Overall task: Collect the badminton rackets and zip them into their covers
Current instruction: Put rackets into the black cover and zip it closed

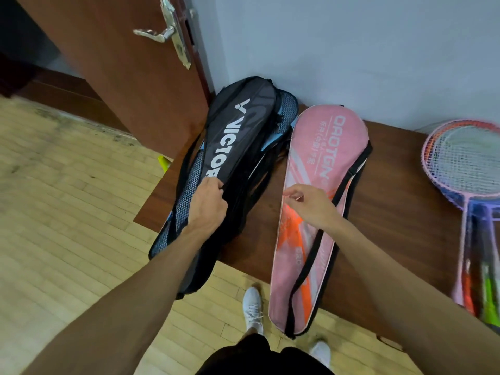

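Observation:
A black and blue Victor racket bag (238, 136) lies on the left end of a dark wooden bench (392, 190), overhanging its front edge. My left hand (207, 205) grips the bag's black top flap near its middle. To its right lies a pink and orange racket cover (322, 158) with a black strap. My right hand (311, 203) hovers over the cover's middle, thumb and forefinger pinched together; what they pinch is too small to tell. Several rackets (465, 171) with pink, orange and blue frames lie loose at the bench's right end, handles toward me.
A brown door (121, 82) with a metal handle (162, 33) stands open left of the bench. A pale wall runs behind the bench. The floor (67, 198) is light wood. My white shoes (253, 309) stand at the bench's front edge.

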A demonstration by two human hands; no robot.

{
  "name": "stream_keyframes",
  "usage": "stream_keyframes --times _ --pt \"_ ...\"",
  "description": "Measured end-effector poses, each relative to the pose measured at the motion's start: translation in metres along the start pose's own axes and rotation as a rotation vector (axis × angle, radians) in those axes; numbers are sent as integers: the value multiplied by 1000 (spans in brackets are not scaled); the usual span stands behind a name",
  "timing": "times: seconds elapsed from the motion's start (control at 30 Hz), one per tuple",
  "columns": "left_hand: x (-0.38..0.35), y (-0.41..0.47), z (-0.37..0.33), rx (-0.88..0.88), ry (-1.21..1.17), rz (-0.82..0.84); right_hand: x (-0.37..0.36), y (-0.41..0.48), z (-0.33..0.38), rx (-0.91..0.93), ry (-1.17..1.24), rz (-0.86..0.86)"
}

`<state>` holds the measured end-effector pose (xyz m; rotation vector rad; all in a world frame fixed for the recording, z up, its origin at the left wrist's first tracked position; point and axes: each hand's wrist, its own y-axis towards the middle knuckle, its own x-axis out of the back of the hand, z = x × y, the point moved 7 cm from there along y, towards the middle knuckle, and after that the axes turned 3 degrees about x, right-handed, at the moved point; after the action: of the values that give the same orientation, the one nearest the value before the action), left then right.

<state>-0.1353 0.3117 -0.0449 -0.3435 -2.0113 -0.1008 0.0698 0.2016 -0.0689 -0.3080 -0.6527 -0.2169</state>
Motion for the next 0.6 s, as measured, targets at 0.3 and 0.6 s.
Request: stream_keyframes --times 0.3,0.6 --pt "8 -92 -134 -149 -37 -64 93 -92 -61 -5 26 -119" --pt "-62 -167 -245 -363 -110 50 160 -189 -161 -201 67 -268"
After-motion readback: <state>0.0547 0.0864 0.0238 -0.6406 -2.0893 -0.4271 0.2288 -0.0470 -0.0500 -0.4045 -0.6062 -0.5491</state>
